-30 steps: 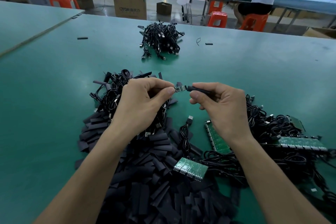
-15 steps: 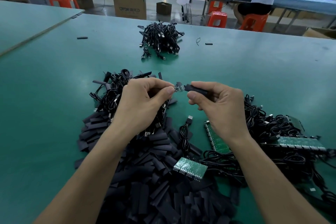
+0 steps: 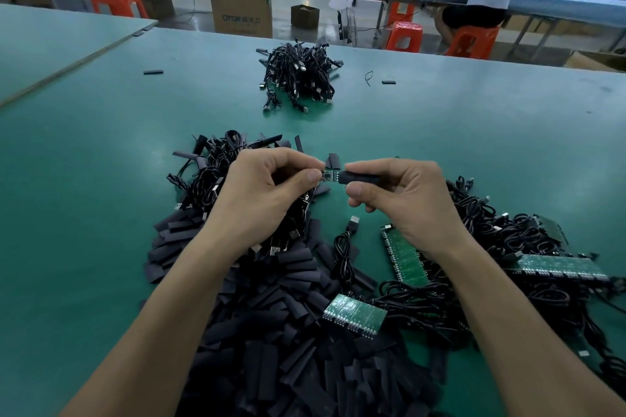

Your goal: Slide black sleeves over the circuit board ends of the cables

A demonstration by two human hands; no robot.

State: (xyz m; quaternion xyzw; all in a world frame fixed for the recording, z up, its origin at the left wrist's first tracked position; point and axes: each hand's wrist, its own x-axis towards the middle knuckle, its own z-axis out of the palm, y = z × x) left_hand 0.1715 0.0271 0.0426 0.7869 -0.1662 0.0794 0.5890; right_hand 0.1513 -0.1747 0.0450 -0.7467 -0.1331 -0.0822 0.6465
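Note:
My left hand (image 3: 267, 200) pinches the left end of a small green circuit board (image 3: 330, 176) on a black cable, held above the green table (image 3: 101, 179). My right hand (image 3: 403, 203) pinches a black sleeve (image 3: 359, 177) whose open end meets the board's right end. A big heap of flat black sleeves (image 3: 291, 332) lies under my forearms. Coiled black cables (image 3: 210, 173) lie behind my left hand.
A pile of black cables (image 3: 298, 74) sits at the far middle of the table. Green circuit board strips (image 3: 404, 257) and tangled cables (image 3: 508, 240) lie at the right. Two stray sleeves (image 3: 153, 72) lie far off. A person sits at a bench beyond.
My right hand has brought the sleeve a little to the left, so less of the circuit board shows between my fingers. My left hand has stayed in place.

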